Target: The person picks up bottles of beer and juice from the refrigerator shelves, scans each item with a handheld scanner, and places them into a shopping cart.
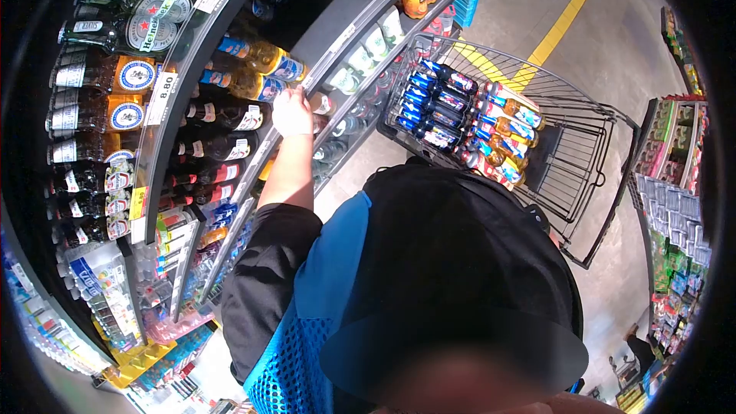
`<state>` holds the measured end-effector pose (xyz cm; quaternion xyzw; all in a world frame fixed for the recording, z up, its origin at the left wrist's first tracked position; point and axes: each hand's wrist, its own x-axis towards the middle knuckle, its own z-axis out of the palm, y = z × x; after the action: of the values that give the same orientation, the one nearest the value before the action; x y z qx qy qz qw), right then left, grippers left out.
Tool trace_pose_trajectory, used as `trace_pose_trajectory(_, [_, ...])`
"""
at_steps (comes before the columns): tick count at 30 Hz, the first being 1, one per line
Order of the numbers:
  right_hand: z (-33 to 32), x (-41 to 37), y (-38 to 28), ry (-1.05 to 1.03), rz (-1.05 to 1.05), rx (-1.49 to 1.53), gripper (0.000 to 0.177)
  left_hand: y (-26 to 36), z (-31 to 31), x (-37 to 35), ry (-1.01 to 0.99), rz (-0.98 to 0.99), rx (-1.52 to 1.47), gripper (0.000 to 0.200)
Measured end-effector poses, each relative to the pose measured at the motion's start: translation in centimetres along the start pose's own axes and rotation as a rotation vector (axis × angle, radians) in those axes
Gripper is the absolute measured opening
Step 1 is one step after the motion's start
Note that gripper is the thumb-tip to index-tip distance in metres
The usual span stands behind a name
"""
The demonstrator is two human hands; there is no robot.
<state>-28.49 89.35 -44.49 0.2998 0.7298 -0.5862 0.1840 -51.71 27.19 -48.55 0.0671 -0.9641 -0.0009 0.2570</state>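
reached with the left hand [294, 111] to the grey front edge [349, 34] of the shelf, beside amber glass bottles with blue labels [287, 69]; could not tell whether spread or pinching one. in the black wire cart [635, 134], found similar amber bottles [510, 134] close beside dark blue-labelled bottles [448, 100], presumably for mutual bracing.

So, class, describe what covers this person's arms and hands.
The left grip is bare, with no glove. The left arm has a loose, short black sleeve, beside a blue garment with a mesh side. The right arm's covering can't be made out.
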Motion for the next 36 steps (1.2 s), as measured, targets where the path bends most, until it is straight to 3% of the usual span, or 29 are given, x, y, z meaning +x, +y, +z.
trace_pose_trajectory(8, [-0.1,0.7,0.8,-0.003,-0.001,0.03,0.023,3.0,-2.7,1.4,-0.118,0.013,0.086,0.039])
trace_pose_trajectory(12, [-0.2,0.8,1.7,-0.002,0.015,0.045,0.022,6.4,-2.5,2.7,-0.047,0.237,-0.183,0.047])
trace_pose_trajectory(16, [-0.4,1.0,2.8,0.008,0.033,0.059,0.022,10.6,-0.4,3.6,-0.164,0.436,-0.411,0.045])
trace_pose_trajectory(19, [-0.4,0.4,4.0,0.029,0.073,0.069,0.021,13.7,1.4,3.4,-0.36,0.554,-0.499,0.043])
trace_pose_trajectory(20, [-0.2,-0.2,4.1,0.057,0.097,0.076,0.021,14.6,2.0,3.6,-0.406,0.619,-0.522,0.043])
trace_pose_trajectory(21, [0.7,-0.3,3.3,0.142,0.085,0.058,0.017,16.2,2.8,4.1,-0.617,0.642,-0.393,0.041])
trace_pose_trajectory(22, [1.0,-0.2,2.9,0.222,0.072,0.037,0.012,16.6,3.7,4.0,-0.567,0.659,-0.552,0.04])
trace_pose_trajectory(24, [0.6,0.9,5.4,0.228,0.09,0.047,0.011,17.9,5.1,4.0,-0.766,0.59,-0.621,0.04])
trace_pose_trajectory(25, [0.4,1.3,6.8,0.215,0.085,0.056,0.011,18.0,7.1,3.5,-0.726,0.638,-0.637,0.042])
trace_pose_trajectory(26, [0.5,1.4,6.5,0.226,0.101,0.059,0.011,18.2,8.1,3.4,-0.741,0.648,-0.645,0.042])
trace_pose_trajectory(29, [1.0,1.6,4.0,0.324,0.279,0.097,0.016,18.4,12.1,3.3,-1.027,0.694,-0.472,0.043])
trace_pose_trajectory(32, [1.3,2.5,4.4,0.375,0.341,0.107,0.018,18.8,15.5,3.5,-1.118,0.728,-0.347,0.043])
trace_pose_trajectory(34, [1.8,3.0,5.0,0.431,0.348,0.109,0.018,21.3,14.9,5.1,-1.18,0.66,-0.267,0.045])
trace_pose_trajectory(36, [2.2,3.4,4.6,0.439,0.366,0.113,0.019,22.7,15.3,5.4,-1.1,0.492,-0.293,0.047])
